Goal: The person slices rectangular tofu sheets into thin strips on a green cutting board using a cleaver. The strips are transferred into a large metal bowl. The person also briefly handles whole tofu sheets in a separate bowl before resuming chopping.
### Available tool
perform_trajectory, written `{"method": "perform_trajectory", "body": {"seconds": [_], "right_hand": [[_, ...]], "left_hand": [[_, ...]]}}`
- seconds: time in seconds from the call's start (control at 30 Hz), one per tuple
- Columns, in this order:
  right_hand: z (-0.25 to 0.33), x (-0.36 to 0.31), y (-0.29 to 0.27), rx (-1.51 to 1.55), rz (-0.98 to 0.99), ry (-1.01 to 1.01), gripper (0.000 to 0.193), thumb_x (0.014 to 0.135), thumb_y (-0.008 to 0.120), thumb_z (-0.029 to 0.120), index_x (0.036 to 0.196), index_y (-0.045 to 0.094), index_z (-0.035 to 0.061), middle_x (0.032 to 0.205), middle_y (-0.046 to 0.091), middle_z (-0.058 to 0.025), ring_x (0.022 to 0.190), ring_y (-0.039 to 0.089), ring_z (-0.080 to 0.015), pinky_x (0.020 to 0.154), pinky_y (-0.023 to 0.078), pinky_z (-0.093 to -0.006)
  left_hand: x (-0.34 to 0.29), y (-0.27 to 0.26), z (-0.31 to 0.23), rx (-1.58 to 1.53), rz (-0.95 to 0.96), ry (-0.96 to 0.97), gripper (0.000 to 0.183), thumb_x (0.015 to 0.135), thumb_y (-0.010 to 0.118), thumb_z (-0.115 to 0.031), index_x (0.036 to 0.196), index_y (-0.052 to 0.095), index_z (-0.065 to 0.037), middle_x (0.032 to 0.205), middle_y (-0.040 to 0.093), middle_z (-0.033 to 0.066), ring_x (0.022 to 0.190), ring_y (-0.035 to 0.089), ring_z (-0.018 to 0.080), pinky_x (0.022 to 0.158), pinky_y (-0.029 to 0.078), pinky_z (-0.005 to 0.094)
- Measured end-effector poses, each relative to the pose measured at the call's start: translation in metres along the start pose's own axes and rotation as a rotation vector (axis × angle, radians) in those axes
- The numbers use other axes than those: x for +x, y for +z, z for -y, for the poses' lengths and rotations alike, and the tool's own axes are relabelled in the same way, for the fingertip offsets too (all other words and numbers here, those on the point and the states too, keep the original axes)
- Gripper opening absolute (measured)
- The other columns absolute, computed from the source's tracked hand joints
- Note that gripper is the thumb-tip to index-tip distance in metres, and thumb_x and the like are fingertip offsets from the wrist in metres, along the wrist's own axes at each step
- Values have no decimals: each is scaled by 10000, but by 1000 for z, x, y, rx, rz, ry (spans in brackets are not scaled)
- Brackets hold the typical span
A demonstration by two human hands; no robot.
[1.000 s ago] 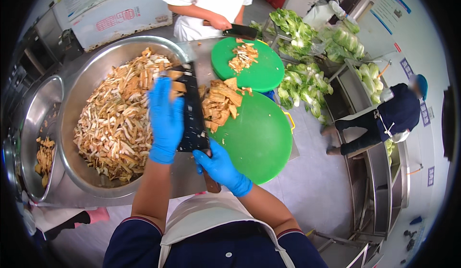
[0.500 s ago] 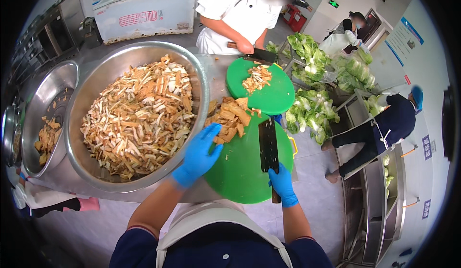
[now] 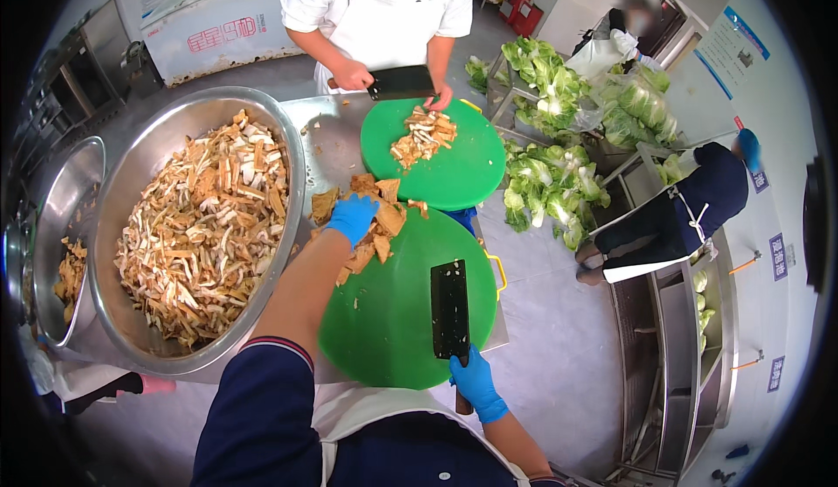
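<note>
Steel bench (image 3: pixel 336 138) is shared by 2 green boards. Tan slices (image 3: pixel 377 225) are gripped under the left hand (image 3: pixel 353 217); a cleaver (image 3: pixel 450 308), clenched in the right hand (image 3: pixel 476 384), lies flat alongside. Gathering seems underway; cutting would need it raised.

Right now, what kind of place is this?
Most likely a commercial kitchen prep area: a huge steel bowl of sliced brownish strips, round green cutting boards, piled leafy greens, and a white-uniformed co-worker chopping with a cleaver.
</note>
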State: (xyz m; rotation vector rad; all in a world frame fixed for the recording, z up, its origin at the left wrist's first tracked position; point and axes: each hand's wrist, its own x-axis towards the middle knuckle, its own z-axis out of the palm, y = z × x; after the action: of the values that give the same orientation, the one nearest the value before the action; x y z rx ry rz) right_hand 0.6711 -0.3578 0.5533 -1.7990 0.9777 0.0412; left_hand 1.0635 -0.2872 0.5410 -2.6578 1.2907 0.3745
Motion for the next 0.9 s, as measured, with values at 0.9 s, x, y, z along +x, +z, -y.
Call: {"method": "perform_trajectory", "body": {"seconds": [0.9], "right_hand": [[3,5,3,-156,-35,-129,228,815,565,186,971,503,32,661,602,-188,563,615,-322,498,483,-396]], "left_hand": [[-232,99,-126,-680,-303,-317,876,728,703,-327,1408,226,-51,960,579,183,816,594,296,698,475,368]]}}
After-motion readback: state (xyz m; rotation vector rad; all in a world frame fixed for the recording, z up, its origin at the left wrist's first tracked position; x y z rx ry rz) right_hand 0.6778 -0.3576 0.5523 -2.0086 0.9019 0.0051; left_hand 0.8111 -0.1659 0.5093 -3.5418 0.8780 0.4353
